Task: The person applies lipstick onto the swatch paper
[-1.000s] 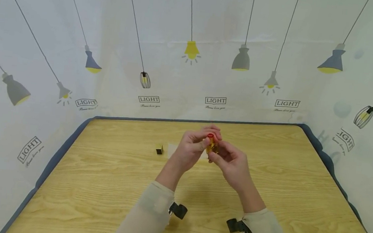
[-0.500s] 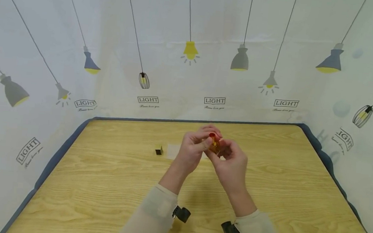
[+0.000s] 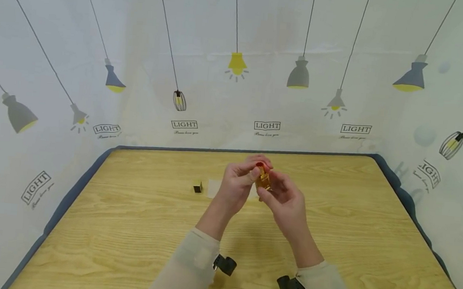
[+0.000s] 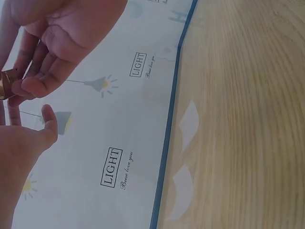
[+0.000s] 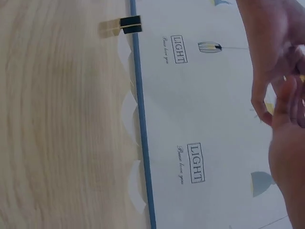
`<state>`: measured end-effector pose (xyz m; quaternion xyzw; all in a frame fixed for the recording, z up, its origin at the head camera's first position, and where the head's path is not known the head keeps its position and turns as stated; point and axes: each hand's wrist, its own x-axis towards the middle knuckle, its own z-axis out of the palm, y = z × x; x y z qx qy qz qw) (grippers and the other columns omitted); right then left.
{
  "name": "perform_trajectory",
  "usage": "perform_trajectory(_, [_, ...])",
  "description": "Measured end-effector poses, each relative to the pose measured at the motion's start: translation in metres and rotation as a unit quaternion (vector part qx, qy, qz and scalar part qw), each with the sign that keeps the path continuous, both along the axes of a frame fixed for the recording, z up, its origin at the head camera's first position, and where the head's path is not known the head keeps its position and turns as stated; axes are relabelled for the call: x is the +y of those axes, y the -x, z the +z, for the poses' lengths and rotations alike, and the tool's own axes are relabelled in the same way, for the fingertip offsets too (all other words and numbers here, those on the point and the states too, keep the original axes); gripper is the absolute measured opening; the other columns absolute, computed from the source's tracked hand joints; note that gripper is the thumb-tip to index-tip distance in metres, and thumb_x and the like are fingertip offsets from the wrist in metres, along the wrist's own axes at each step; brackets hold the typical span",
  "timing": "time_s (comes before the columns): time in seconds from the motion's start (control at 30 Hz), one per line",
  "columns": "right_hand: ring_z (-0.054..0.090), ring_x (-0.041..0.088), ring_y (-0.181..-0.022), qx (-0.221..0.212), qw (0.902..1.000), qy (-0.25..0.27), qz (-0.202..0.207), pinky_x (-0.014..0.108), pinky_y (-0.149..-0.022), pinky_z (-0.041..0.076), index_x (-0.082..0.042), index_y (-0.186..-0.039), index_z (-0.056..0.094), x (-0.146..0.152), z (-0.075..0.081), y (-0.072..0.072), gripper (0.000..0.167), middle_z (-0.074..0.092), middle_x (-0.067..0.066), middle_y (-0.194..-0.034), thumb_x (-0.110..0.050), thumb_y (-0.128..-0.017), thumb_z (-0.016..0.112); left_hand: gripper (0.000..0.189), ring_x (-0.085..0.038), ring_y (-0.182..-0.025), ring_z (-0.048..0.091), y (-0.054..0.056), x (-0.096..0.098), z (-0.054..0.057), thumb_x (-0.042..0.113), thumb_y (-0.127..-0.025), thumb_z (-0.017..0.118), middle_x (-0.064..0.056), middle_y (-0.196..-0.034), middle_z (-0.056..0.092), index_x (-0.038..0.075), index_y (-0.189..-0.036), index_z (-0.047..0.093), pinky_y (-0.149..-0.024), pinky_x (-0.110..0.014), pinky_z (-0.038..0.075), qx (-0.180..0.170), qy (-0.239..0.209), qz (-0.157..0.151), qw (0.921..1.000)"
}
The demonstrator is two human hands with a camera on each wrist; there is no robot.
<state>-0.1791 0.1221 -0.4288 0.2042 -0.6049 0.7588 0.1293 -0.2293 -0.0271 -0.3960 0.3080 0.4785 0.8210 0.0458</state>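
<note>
Object [image 3: 263, 179] between left hand [image 3: 236, 185] and right hand [image 3: 290, 204], block [image 3: 197, 187] on table [image 3: 126, 231] to their left, backdrop [image 3: 219, 98] behind

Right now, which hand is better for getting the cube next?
Probably the left hand: the cube lies on its side of the table, farther from the right hand. Both hold the gold thing, so left would let go first.

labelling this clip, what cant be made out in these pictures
Amber object, head view: partly covered by the left hand and right hand.
Amber object, left wrist view: cut off by the left edge.
Pale patch, head view: partly behind the left hand.
Dark block, head view: fine detail too small.
</note>
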Motion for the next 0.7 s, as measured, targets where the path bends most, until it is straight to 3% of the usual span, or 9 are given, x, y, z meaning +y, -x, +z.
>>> perform_trajectory(0.1, [0.071,0.002,-0.096,0.012,0.9986,-0.018,-0.048,0.018,-0.079,0.062,0.016,-0.123,0.060,-0.003,-0.002,0.000,0.027,0.072,-0.014,-0.110,0.008,-0.099,0.068,0.022,-0.013,-0.121,0.058,0.000,0.001,-0.002,0.040,-0.092,0.074,0.007,-0.111,0.072,0.024,-0.101,0.085,-0.109,-0.026,0.049,0.006,0.004,-0.012,0.9999])
perform_trajectory(0.2, [0.070,0.001,-0.089,0.042,0.9983,-0.014,-0.037,0.017,-0.078,0.061,0.018,-0.122,0.062,-0.001,-0.006,0.000,0.023,0.073,-0.014,-0.107,0.011,-0.100,0.063,0.022,-0.014,-0.120,0.057,0.002,-0.001,-0.004,0.039,-0.093,0.073,0.007,-0.109,0.073,0.024,-0.103,0.086,-0.108,-0.027,0.049,0.015,0.013,-0.039,0.9990])
perform_trajectory(0.27, [0.069,0.001,-0.089,0.064,0.9979,-0.011,-0.007,0.015,-0.079,0.060,0.006,-0.126,0.069,0.001,-0.008,0.001,0.025,0.075,-0.014,-0.109,0.008,-0.103,0.060,0.022,-0.015,-0.121,0.056,0.003,-0.004,-0.004,0.039,-0.093,0.073,0.007,-0.110,0.072,0.025,-0.104,0.086,-0.103,-0.026,0.051,0.021,0.021,-0.061,0.9977])
perform_trajectory(0.4, [0.067,0.004,-0.092,0.061,0.9885,0.054,0.128,0.017,-0.081,0.058,-0.015,-0.134,0.072,0.005,-0.010,0.003,0.035,0.074,-0.009,-0.116,-0.003,-0.112,0.048,0.022,-0.014,-0.125,0.052,0.005,-0.008,-0.005,0.039,-0.095,0.072,0.006,-0.115,0.068,0.025,-0.105,0.086,-0.078,-0.022,0.059,0.021,0.033,-0.107,0.9935])
perform_trajectory(0.53, [0.060,0.011,-0.089,0.008,0.9631,0.117,0.242,0.021,-0.079,0.053,-0.013,-0.134,0.071,0.005,-0.008,0.001,0.040,0.068,-0.002,-0.117,-0.012,-0.116,0.034,0.021,-0.013,-0.131,0.049,0.006,-0.010,-0.005,0.037,-0.096,0.073,0.008,-0.113,0.072,0.025,-0.106,0.086,-0.094,-0.024,0.057,0.019,0.031,-0.141,0.9894])
perform_trajectory(0.63, [0.058,0.012,-0.087,-0.031,0.9523,0.140,0.270,0.022,-0.078,0.051,-0.011,-0.133,0.070,0.005,-0.008,0.000,0.042,0.066,0.000,-0.115,-0.018,-0.117,0.031,0.020,-0.013,-0.131,0.049,0.007,-0.009,-0.006,0.036,-0.096,0.073,0.009,-0.110,0.074,0.025,-0.107,0.086,-0.114,-0.029,0.044,0.026,0.030,-0.153,0.9875])
perform_trajectory(0.7, [0.059,0.012,-0.089,-0.033,0.9559,0.140,0.256,0.021,-0.079,0.052,-0.013,-0.136,0.068,0.004,-0.008,-0.001,0.041,0.066,-0.002,-0.118,-0.019,-0.118,0.032,0.021,-0.012,-0.131,0.050,0.007,-0.009,-0.006,0.037,-0.095,0.073,0.010,-0.110,0.074,0.026,-0.107,0.086,-0.110,-0.029,0.047,0.026,0.030,-0.154,0.9874])
